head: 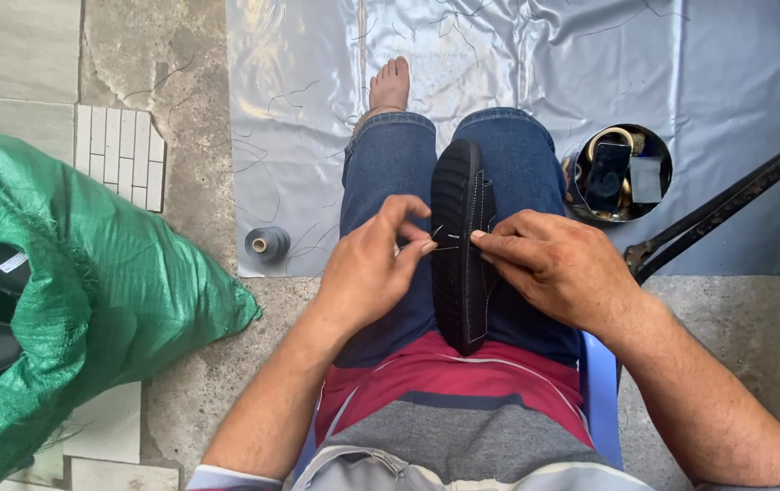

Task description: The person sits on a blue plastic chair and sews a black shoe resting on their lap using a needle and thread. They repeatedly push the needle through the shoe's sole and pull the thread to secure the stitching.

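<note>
A black shoe point(459, 200) lies sole-up along my lap, clamped between my jeans-clad knees. My left hand point(372, 268) pinches a thin needle point(436, 234) with thread at the sole's left edge, thumb and forefinger closed on it. My right hand point(558, 268) rests on the shoe's right side, fingertips pressing the dark upper against the sole near the stitching line. Both hands meet at the middle of the shoe.
A green woven sack point(90, 291) lies open at left. A grey thread spool point(267, 244) stands on a silvery plastic sheet point(726, 82). A round metal tin point(618, 173) with a phone and small items sits at right beside a black metal bar point(726, 205). I sit on a blue stool point(600, 391).
</note>
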